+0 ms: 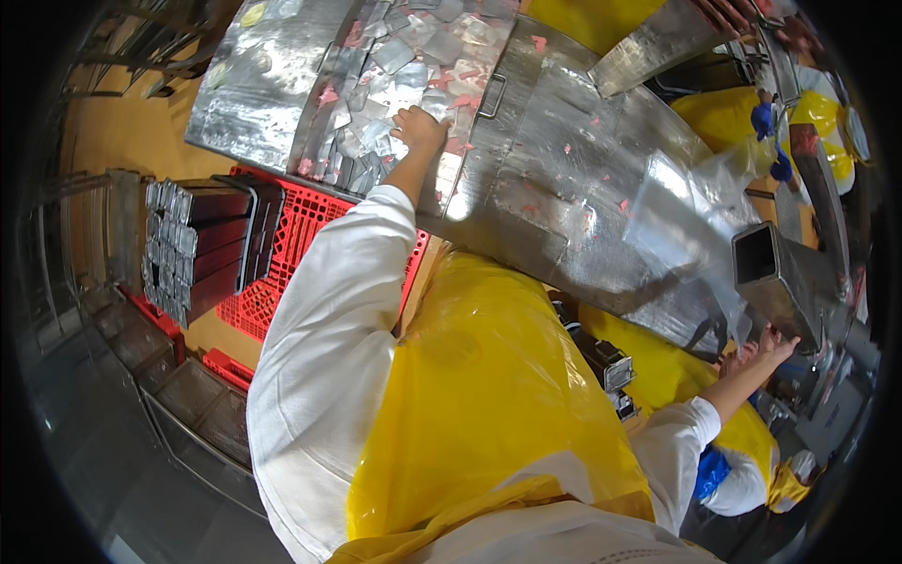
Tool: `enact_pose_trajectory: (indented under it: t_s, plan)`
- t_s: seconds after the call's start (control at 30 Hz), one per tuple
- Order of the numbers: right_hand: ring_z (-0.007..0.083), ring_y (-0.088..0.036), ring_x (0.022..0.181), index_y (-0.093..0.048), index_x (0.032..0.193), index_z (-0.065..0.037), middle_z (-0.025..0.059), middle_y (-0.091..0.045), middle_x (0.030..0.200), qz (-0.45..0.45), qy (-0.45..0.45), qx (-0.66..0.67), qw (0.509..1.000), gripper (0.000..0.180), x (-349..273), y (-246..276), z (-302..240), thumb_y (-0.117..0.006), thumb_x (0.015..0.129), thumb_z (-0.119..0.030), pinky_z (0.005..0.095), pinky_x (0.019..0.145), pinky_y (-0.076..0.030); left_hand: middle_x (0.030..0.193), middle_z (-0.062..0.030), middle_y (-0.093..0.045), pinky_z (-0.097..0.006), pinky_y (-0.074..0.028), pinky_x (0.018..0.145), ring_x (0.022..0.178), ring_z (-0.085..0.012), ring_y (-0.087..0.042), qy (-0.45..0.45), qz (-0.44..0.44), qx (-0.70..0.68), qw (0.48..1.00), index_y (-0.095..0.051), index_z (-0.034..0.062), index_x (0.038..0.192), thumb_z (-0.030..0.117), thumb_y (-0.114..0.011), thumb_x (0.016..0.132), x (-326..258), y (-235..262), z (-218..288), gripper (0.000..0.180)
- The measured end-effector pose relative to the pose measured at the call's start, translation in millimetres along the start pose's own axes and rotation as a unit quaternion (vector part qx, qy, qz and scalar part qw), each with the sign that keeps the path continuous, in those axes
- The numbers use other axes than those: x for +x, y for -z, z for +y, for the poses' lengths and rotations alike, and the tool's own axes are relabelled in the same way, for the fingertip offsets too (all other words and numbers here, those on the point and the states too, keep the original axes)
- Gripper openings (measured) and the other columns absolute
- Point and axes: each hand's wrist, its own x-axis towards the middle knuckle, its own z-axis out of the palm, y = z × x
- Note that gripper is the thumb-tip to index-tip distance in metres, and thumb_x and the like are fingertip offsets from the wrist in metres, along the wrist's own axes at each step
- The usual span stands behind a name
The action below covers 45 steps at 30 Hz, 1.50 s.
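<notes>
Your left hand was stretched far out in front of you, lying flat on a heap of small clear-wrapped packets in a shallow metal tray. The fingers were bent a little over the packets, but you could not tell from this view if they had hold of one. The packets lay all around that hand, most of them past it and to its left, shiny with bits of pink showing through. Just to the right of that hand was the steel table, with a small metal handle close by. Below your left arm, near your elbow, sat a red plastic crate, and a stack of dark metal moulds stood beside it. Your right hand was far off on the other side, reaching up with fingers spread against the bottom of a square metal tube. A clear plastic bag lay on the table just above that hand. Your yellow apron filled the space between your arms.
</notes>
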Motion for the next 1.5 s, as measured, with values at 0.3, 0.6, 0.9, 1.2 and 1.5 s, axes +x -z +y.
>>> enact_pose_trajectory:
  t_s: [0.3, 0.6, 0.9, 1.2, 1.5]
  plan:
    - [0.0290, -0.055, 0.114, -0.054, 0.123, -0.002, 0.0116, -0.057, 0.127, -0.100, -0.078, -0.253, 0.959, 0.066, -133, -106, 12, -0.072, 0.077, -0.046, 0.0546, 0.096, -0.044, 0.125, -0.0128, -0.052, -0.058, -0.030, 0.100, 0.123, -0.0306, -0.043, -0.068, 0.182, 0.033, 0.980, -0.054, 0.0145, 0.123, 0.045, -0.080, 0.072, 53, 26, -45, 0.065]
    - [0.0232, -0.068, 0.090, -0.063, 0.111, -0.002, 0.0086, -0.069, 0.108, -0.139, -0.021, -0.219, 0.966, 0.040, -61, -92, 18, -0.068, 0.083, -0.031, 0.0344, 0.074, -0.058, 0.123, -0.0061, -0.046, -0.063, -0.030, 0.098, 0.126, -0.0282, -0.039, -0.371, -0.191, 0.228, 0.880, -0.059, 0.0213, 0.114, 0.033, -0.082, 0.069, -29, 9, -56, 0.051]
    - [0.0262, -0.066, 0.097, -0.063, 0.115, -0.005, 0.0095, -0.067, 0.113, -0.101, 0.000, -0.225, 0.969, 0.042, -82, -92, 16, -0.067, 0.084, -0.033, 0.0409, 0.085, -0.055, 0.111, -0.0160, -0.054, -0.046, -0.045, 0.091, 0.106, -0.0365, -0.055, -0.480, -0.206, 0.045, 0.851, -0.053, 0.0091, 0.120, 0.022, -0.079, 0.073, -47, 3, -75, 0.056]
    - [0.0270, -0.067, 0.095, -0.064, 0.112, -0.004, 0.0084, -0.069, 0.110, -0.116, -0.008, -0.232, 0.966, 0.039, -64, -85, 11, -0.067, 0.084, -0.031, 0.0398, 0.085, -0.055, 0.098, -0.0165, -0.067, -0.043, -0.049, 0.086, 0.097, -0.0348, -0.063, -0.412, -0.297, 0.080, 0.858, -0.065, 0.0104, 0.111, 0.022, -0.079, 0.074, -39, 37, -101, 0.041]
    - [0.0269, -0.065, 0.091, -0.063, 0.113, -0.005, 0.0092, -0.067, 0.107, -0.106, 0.027, -0.218, 0.970, 0.044, -81, -93, 24, -0.069, 0.081, -0.034, 0.0415, 0.075, -0.054, 0.101, -0.0086, -0.066, -0.037, -0.054, 0.080, 0.091, -0.0227, -0.063, 0.152, -0.221, -0.636, 0.724, -0.061, -0.0002, 0.112, 0.040, -0.044, 0.102, -5, 38, -120, 0.045]
